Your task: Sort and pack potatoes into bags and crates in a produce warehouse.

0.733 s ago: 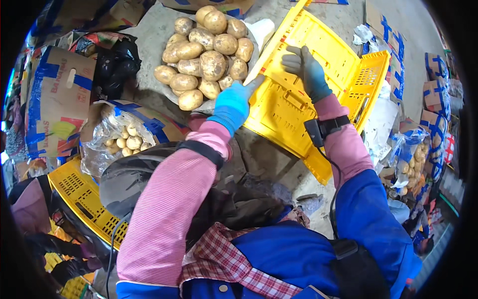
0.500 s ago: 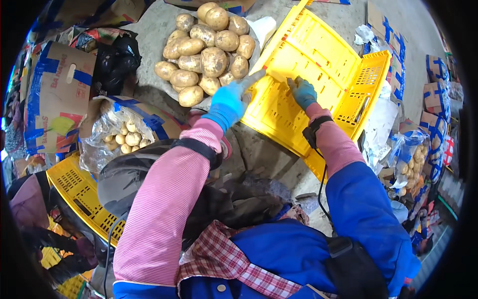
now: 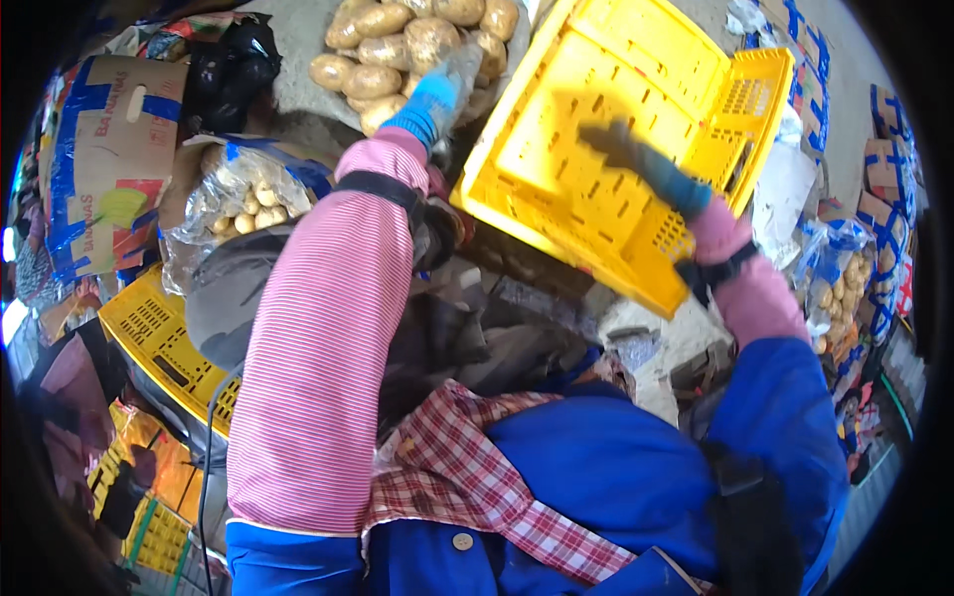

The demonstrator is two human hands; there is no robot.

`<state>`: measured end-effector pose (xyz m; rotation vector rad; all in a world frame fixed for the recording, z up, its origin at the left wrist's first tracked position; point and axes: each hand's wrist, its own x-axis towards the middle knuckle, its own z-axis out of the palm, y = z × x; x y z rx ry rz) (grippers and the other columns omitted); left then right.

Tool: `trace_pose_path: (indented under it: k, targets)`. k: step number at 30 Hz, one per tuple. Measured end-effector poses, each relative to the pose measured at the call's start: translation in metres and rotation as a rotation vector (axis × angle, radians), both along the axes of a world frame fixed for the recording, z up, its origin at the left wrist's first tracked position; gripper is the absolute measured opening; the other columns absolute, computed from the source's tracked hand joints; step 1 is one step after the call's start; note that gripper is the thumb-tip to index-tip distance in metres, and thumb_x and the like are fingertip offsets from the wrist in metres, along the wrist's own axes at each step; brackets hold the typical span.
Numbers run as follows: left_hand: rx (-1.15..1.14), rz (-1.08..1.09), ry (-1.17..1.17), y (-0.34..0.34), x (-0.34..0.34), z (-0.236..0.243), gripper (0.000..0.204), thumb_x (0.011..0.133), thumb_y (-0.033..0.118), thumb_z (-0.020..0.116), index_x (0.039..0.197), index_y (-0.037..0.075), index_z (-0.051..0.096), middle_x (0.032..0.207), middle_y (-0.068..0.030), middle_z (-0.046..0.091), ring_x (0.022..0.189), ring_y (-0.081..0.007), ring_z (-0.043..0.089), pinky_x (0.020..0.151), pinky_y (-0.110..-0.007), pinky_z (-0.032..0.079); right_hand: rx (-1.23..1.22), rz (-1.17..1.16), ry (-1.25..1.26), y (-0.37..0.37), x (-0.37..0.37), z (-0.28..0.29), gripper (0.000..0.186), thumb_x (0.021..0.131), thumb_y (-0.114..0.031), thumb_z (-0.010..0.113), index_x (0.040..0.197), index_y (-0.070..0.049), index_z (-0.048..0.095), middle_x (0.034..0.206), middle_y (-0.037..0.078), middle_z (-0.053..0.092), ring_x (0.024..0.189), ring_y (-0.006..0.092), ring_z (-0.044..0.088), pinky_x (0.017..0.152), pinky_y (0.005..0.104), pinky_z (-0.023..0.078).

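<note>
My left hand, in a bright blue glove, is stretched out to the near edge of a pile of large potatoes lying on a grey sack. Its fingers are blurred, so I cannot tell whether it holds anything. A yellow plastic crate stands tilted just right of that hand, its open side facing me. My right hand, in a dark grey-blue glove, reaches inside the crate with fingers spread flat against its perforated floor and grips nothing. Pink striped sleeves cover both forearms.
A clear bag of small potatoes and a black bag lie at the left, beside a cardboard box. Another yellow crate sits lower left. Bagged potatoes and stacked cartons line the right side.
My right hand has left the crate's upper rim and gone down inside the crate. My left hand has moved from the crate's edge toward the potato pile. The view has come closer.
</note>
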<state>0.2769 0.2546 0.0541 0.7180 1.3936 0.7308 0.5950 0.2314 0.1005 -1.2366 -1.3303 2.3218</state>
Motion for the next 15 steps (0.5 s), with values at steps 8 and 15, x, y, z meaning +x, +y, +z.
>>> trace_pose_path:
  k: [8,15]
  targets:
    - [0.163,-0.665,0.601,-0.023,0.048,0.078,0.055,0.079,0.021,0.063,0.128,0.002,0.046,0.111,-0.0205,0.061,0.103,-0.0292,0.059,0.09,-0.036,0.046,0.096,0.216,0.213,-0.106,-0.031,-0.062,0.055,0.096,-0.044,0.041,0.136,-0.005,0.041,0.134,0.01,0.046,0.126,0.02,0.041,0.106,0.0352,0.033]
    - [0.15,-0.722,0.758,-0.032,0.036,0.067,0.064,0.072,0.017,0.061,0.131,0.002,0.04,0.105,-0.0281,0.06,0.101,-0.0386,0.058,0.086,-0.04,0.047,-0.604,-0.919,0.239,0.035,-0.006,-0.162,0.034,0.092,-0.038,0.046,0.102,-0.008,0.057,0.073,0.008,0.054,0.064,0.0231,0.053,0.059,0.0306,0.045]
